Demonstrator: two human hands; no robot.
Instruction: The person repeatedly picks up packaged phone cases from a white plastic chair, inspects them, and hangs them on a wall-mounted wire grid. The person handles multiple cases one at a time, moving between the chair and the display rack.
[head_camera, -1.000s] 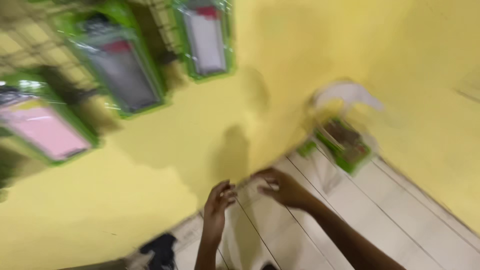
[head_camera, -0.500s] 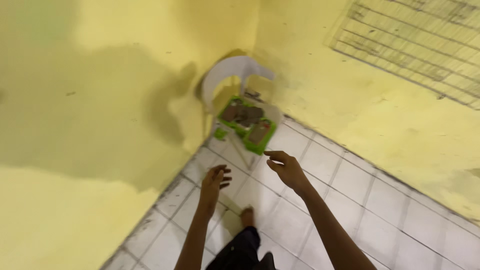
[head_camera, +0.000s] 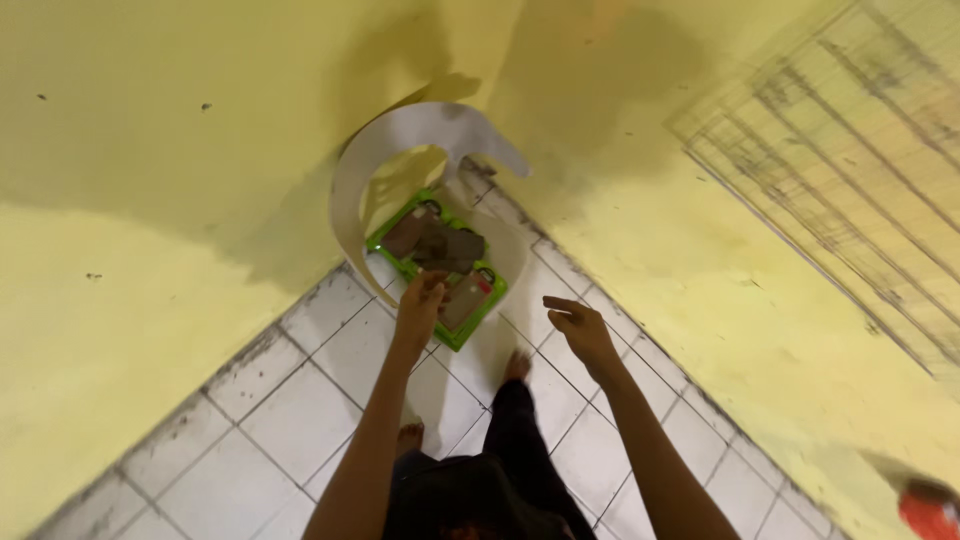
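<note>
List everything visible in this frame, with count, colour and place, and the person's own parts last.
plastic chair: one, white, in the corner where the two walls meet
packaged items: a stack, exact count unclear, green-edged with dark inserts, on the chair seat
wire grid panel: one, pale, on the right wall
walls: two, yellow
floor tiles: white, dirty grout
red object: one, blurred, bottom right corner
left hand: at the near edge of the packages
right hand: open, in the air
bare feet: two, on the tiles
</note>
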